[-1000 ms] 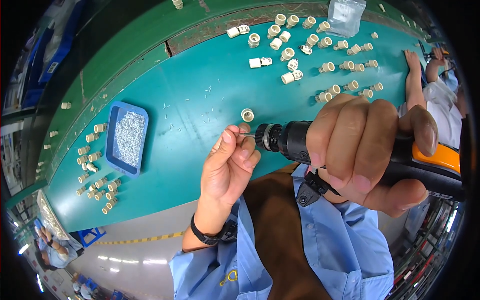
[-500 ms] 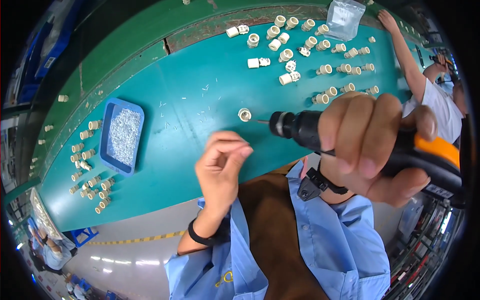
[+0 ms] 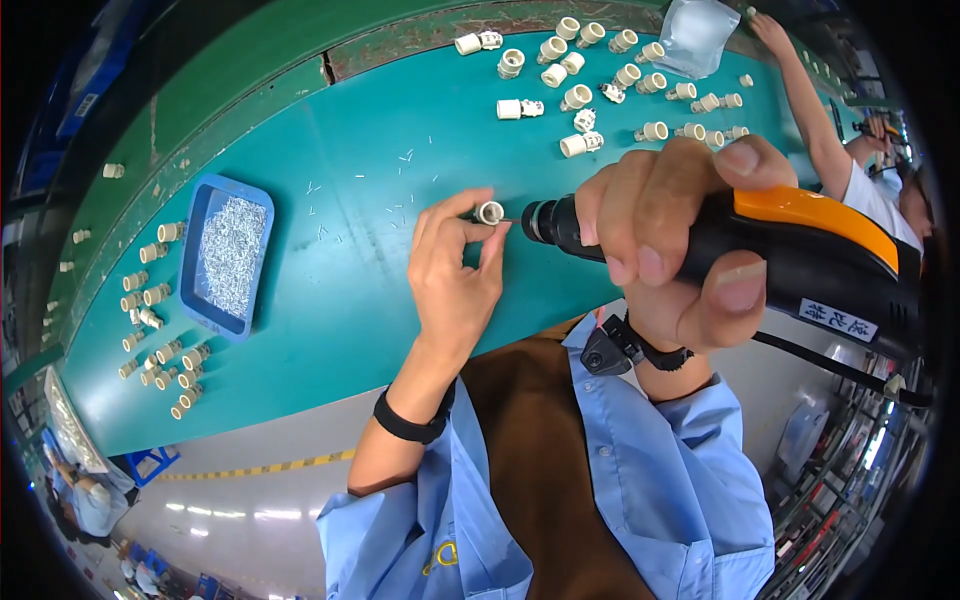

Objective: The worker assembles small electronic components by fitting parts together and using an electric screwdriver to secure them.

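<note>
Cream plastic, a small round fitting (image 3: 489, 212), sits pinched between my left hand's (image 3: 455, 275) thumb and fingertips, lifted off the teal worktop (image 3: 340, 300) so its open end faces the tool. My right hand (image 3: 670, 240) wraps tight around the black-and-orange power screwdriver (image 3: 760, 250), its bit tip at the fitting. Left of the fitting lies a blue tray of silver screws (image 3: 225, 255); beyond it, loose cream fittings (image 3: 600, 90).

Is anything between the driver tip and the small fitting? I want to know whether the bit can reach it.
Nothing visible. The left hand pinches the cream fitting right before the electric screwdriver in the right hand; its fingers sit beside the fitting, not across it.
</note>
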`<state>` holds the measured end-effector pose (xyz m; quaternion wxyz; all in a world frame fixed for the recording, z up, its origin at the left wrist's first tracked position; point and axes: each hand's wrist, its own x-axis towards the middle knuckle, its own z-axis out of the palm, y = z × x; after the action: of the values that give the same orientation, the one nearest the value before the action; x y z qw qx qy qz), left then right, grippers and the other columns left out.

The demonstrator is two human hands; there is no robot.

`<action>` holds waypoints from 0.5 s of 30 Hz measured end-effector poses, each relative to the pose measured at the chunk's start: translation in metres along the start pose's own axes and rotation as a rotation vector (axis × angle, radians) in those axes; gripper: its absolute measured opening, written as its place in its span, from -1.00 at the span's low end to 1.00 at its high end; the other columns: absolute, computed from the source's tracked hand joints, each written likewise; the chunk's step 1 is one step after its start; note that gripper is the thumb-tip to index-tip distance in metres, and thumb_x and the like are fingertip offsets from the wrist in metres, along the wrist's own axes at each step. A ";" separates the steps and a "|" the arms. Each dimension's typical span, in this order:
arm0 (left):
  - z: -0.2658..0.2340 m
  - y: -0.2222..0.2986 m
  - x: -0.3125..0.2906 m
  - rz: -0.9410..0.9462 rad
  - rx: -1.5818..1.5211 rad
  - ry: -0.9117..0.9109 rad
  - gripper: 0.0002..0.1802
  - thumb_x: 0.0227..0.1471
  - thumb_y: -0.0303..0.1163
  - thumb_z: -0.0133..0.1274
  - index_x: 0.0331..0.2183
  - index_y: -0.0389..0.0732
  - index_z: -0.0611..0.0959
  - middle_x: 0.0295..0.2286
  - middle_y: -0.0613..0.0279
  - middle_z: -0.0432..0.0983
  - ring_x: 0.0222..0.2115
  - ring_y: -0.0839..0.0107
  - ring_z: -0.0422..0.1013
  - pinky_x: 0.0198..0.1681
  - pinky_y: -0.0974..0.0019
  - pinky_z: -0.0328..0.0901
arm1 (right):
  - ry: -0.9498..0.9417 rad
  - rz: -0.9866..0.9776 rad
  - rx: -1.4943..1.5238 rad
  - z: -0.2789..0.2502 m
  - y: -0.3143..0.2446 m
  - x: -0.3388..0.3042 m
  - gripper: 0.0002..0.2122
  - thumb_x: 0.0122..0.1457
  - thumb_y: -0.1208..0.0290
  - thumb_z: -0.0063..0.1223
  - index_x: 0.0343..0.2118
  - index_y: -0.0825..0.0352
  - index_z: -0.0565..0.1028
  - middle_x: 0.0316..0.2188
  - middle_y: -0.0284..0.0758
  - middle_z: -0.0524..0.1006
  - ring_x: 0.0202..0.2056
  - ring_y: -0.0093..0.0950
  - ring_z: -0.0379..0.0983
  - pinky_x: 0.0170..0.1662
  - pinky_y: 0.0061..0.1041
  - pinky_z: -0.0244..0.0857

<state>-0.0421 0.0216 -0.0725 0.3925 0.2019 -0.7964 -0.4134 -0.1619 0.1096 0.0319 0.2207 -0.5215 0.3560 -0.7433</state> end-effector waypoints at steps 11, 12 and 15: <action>0.000 0.002 0.002 -0.131 -0.005 -0.006 -0.72 -0.28 -0.69 0.21 -0.62 -0.30 0.39 -0.39 0.09 0.54 -0.39 0.22 0.47 -0.35 0.31 0.35 | 0.169 0.102 -0.249 0.009 0.015 0.011 -0.55 0.15 0.14 -0.02 0.01 0.27 0.21 -0.61 -0.42 0.34 -0.64 -0.56 0.26 -0.51 -0.51 0.16; 0.000 0.002 0.002 -0.133 -0.006 -0.006 -0.72 -0.28 -0.69 0.21 -0.62 -0.30 0.39 -0.39 0.09 0.54 -0.39 0.22 0.47 -0.35 0.31 0.35 | 0.150 0.109 -0.251 0.008 0.015 0.012 -0.55 0.15 0.14 -0.02 0.01 0.28 0.21 -0.62 -0.42 0.34 -0.65 -0.56 0.25 -0.52 -0.52 0.16; 0.000 0.003 0.003 -0.110 0.013 -0.007 -0.73 -0.28 -0.69 0.20 -0.61 -0.30 0.39 -0.39 0.08 0.54 -0.38 0.22 0.47 -0.34 0.31 0.36 | 0.130 0.113 -0.252 0.005 0.018 0.014 -0.57 0.14 0.16 -0.01 -0.01 0.28 0.22 -0.64 -0.42 0.32 -0.66 -0.56 0.24 -0.55 -0.53 0.14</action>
<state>-0.0440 0.0216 -0.0694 0.3649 0.2464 -0.7882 -0.4300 -0.1627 0.0869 0.0282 0.1715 -0.4749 0.4888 -0.7115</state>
